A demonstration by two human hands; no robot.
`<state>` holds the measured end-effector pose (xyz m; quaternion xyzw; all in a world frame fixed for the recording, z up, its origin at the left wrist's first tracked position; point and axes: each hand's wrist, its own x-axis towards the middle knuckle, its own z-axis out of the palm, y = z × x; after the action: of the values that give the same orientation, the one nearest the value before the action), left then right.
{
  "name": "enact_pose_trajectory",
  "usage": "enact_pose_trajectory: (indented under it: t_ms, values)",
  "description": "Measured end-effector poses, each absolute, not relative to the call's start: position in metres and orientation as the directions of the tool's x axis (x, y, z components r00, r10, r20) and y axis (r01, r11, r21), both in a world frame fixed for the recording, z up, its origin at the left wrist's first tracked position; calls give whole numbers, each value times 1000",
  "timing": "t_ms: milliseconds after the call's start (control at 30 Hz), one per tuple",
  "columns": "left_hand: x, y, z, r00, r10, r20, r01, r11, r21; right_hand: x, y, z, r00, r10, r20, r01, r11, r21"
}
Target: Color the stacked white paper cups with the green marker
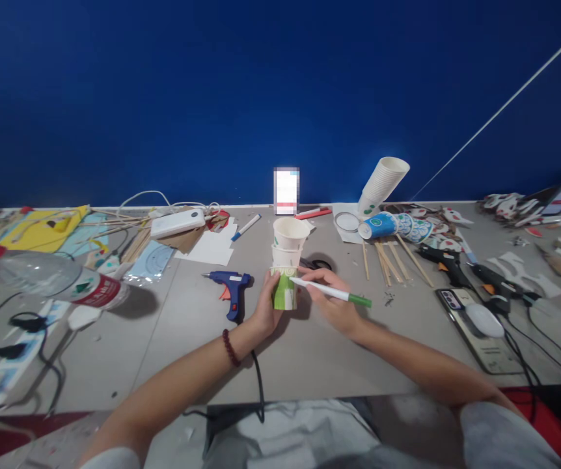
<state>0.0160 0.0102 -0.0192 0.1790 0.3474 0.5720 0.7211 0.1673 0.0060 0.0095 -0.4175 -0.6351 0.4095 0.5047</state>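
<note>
A stack of paper cups (pixel 286 255) stands upright in front of me, white ones above and a green-patterned one (pixel 284 293) at the bottom. My left hand (pixel 264 307) is wrapped round the left side of the green cup. In my right hand (pixel 334 301) is a white marker with a green end (pixel 332 290), its tip at the green cup's surface. Whether the tip touches the cup is too small to tell. Left of my left hand lies a blue glue gun (pixel 233 290).
A plastic bottle (pixel 66 277) and a power strip (pixel 21 358) are at the left. Behind to the right, tall stacked cups (pixel 383 185) lean above blue cups (pixel 381 225) and wooden sticks (pixel 388 260). Black glue guns (pixel 490 283) and a phone (pixel 480 335) lie at the right.
</note>
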Motion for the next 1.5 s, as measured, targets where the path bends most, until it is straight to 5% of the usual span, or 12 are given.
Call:
enact_pose_trajectory:
  t_ms: [1067,1500]
  values:
    - [17,7,-17,69,957,-282,-673,253,695,166,6,7,-117,943,313,159,329,-931]
    - [14,13,-14,115,909,-401,-758,341,556,165,1,7,-153,955,253,87,268,-960]
